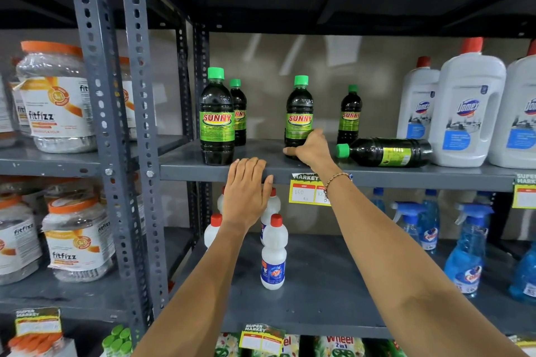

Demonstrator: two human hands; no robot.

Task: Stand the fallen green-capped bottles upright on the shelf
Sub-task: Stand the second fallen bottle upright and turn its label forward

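Several dark bottles with green caps and "SUNNY" labels are on the grey middle shelf [261, 166]. One stands at the left front [217, 118] with another behind it [239, 113]. A third stands upright in the middle [299, 113], and my right hand [309, 147] is wrapped around its base. A fourth stands further back [350, 116]. One bottle [385, 152] lies on its side to the right, cap pointing left, close to my right wrist. My left hand [246, 191] rests flat on the shelf's front edge, fingers together, holding nothing.
Large white Domex bottles [470, 107] with red caps stand right of the fallen bottle. Below are white red-capped bottles [272, 255] and blue spray bottles [467, 252]. Clear jars with orange lids [55, 95] fill the rack to the left. Price tags [307, 191] hang from the shelf edges.
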